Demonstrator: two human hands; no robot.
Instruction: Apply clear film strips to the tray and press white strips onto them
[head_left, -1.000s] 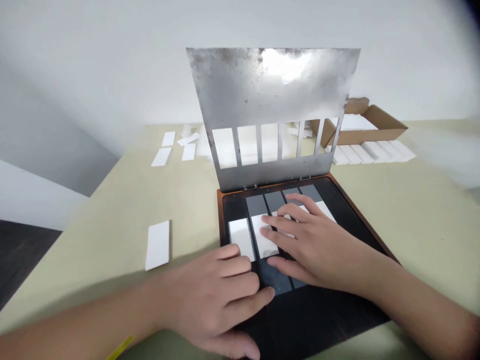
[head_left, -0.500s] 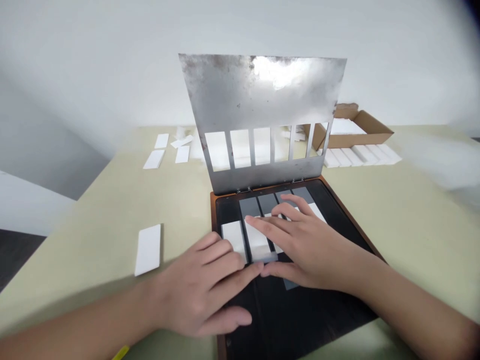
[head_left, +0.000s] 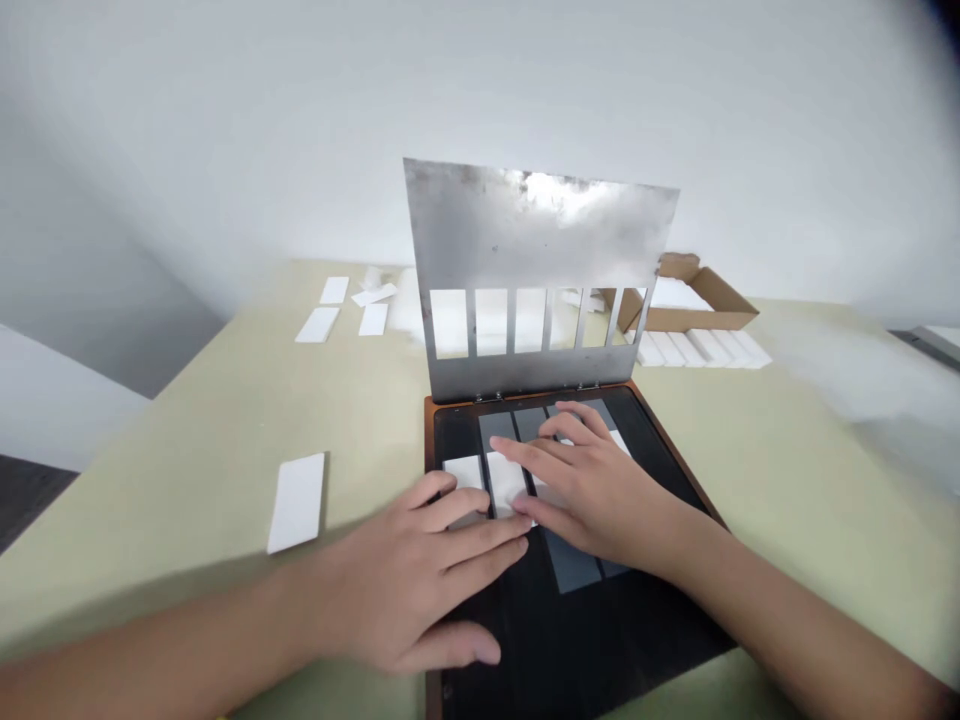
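Observation:
A black board (head_left: 525, 640) with a brown edge lies on the table, with a metal plate (head_left: 540, 235) hinged upright at its back. White cards (head_left: 505, 480) sit side by side on dark grey strips (head_left: 574, 562) on the board. My left hand (head_left: 420, 570) lies spread over the board's left side, its fingertips touching the near end of a white card. Over the cards, my right hand (head_left: 592, 485) has its fingers apart, with index finger and thumb on the same card. Its palm partly hides the cards to the right.
One white stack (head_left: 296, 502) is on the table (head_left: 187, 470) left of the board. More white pieces (head_left: 373, 319) lie at the back left. An open cardboard box (head_left: 720, 303) with white sheets stands back right, a row of white stacks (head_left: 705, 348) before it.
The view has shifted, so the metal plate appears lower. My left fingers have spread further apart over the cards. My right thumb has moved up onto the near end of the white card.

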